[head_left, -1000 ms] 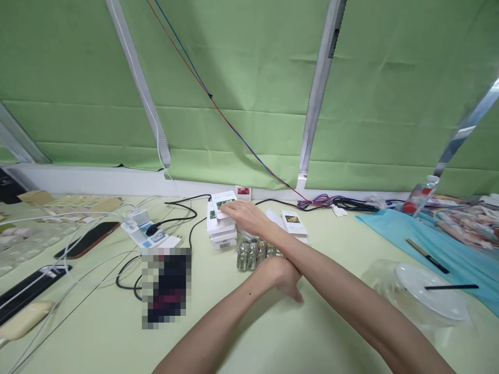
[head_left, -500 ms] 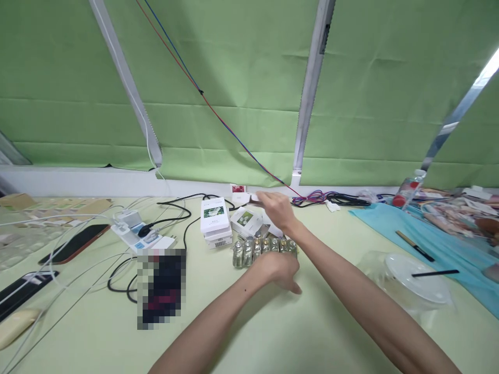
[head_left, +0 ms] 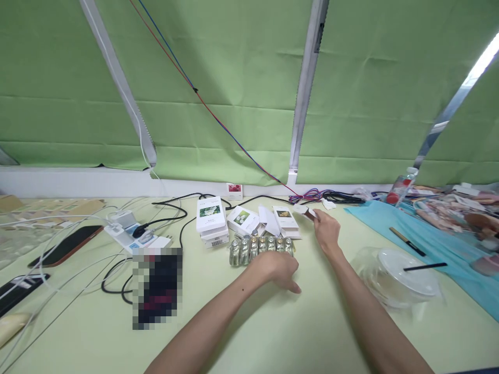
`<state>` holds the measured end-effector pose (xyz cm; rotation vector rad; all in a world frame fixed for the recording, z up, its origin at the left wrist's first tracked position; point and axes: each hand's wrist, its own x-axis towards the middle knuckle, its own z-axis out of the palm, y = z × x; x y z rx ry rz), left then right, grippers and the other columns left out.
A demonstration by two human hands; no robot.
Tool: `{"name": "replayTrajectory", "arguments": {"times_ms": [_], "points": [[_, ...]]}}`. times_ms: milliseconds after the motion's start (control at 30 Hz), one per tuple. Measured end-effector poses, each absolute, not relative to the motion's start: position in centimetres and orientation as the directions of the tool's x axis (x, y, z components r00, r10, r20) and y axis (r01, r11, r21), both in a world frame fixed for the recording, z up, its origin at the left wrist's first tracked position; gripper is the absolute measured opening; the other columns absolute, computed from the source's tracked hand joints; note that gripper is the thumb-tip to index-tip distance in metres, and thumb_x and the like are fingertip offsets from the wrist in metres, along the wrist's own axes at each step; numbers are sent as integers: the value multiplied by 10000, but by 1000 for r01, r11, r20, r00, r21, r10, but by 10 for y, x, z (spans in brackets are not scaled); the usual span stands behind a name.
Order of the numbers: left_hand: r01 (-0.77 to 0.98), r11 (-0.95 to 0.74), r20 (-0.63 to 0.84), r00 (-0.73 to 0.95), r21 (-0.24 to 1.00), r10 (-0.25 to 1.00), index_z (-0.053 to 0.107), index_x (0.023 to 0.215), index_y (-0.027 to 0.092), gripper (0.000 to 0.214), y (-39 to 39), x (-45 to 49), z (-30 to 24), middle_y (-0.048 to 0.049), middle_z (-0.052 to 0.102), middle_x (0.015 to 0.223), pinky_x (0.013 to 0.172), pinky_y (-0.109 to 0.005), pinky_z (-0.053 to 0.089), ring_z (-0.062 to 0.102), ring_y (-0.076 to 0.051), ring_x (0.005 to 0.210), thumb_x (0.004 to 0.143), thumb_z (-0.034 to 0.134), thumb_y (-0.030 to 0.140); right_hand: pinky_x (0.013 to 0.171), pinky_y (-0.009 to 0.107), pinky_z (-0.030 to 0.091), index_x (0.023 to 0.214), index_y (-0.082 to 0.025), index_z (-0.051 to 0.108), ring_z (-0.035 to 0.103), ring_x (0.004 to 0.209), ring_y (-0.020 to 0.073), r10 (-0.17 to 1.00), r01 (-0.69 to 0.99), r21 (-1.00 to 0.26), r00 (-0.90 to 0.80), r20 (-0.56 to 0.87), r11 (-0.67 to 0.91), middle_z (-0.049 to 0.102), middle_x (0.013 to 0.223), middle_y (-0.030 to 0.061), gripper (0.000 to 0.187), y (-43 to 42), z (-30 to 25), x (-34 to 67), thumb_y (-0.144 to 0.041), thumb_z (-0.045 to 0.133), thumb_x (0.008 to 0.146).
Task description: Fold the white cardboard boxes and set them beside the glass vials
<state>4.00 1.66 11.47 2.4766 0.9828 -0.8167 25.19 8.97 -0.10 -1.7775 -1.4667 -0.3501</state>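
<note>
My left hand [head_left: 277, 269] rests loosely curled on the pale green table [head_left: 249, 332], just in front of a row of several small glass bottles [head_left: 260, 247]. My right hand [head_left: 326, 232] is to the right of the bottles, pinching a small white box [head_left: 305, 210] by its end. A stack of white boxes with a flower picture [head_left: 211, 222] lies left of the bottles. Other small white boxes [head_left: 245, 220] [head_left: 285, 219] lie flat behind the row.
A white power strip [head_left: 136, 235] with black cables sits at the left, next to phones [head_left: 66, 246]. A clear lidded bowl [head_left: 405, 274] stands at the right, before a blue cloth [head_left: 429, 244] with pens. Coloured wires [head_left: 312, 196] run along the back wall.
My right hand left the box stack on the left, swept across behind the bottles and now holds a small white box at the right. My left hand has barely moved.
</note>
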Motion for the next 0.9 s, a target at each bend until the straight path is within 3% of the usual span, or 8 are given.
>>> {"name": "replayTrajectory", "arguments": {"times_ms": [200,333,533,767,900], "points": [[712,-692,-648,583,117,491,677,1118,160,493,17,41,115,-172,624,1338,737,-408,560,688,-353,1060,892,570,585,841,367,515,1003,-206,771,716,915,261,766,908,-419,261,588,12,796,1039,110,403,81,-39,258,-56,480,767],[713,-691,-651,581,117,488,679,1112,153,504,19,40,115,-171,630,1324,722,-412,564,695,-357,1048,899,553,593,1048,416,472,978,-198,772,706,1079,257,795,909,-408,188,577,82,793,1081,98,470,84,-48,261,5,461,690],[715,-690,-644,581,112,498,671,1152,148,529,21,38,116,-170,639,1304,729,-424,569,694,-359,1042,905,543,597,1072,432,455,1068,-149,751,648,1215,280,806,910,-403,169,567,92,754,1193,138,526,88,-54,261,13,430,685],[738,-663,-635,572,124,519,673,1134,163,492,22,34,120,-168,664,1280,733,-409,564,691,-357,1058,898,572,583,1123,553,310,1066,-153,699,559,1296,324,802,914,-403,205,561,48,736,1199,130,534,84,-54,249,51,405,670],[733,-666,-611,592,136,526,665,1145,156,483,23,32,121,-170,669,1279,732,-392,554,691,-348,1054,896,587,563,1118,541,290,1050,-161,659,517,1331,318,787,911,-410,227,574,37,694,1266,140,517,81,-48,241,48,397,657]]}}
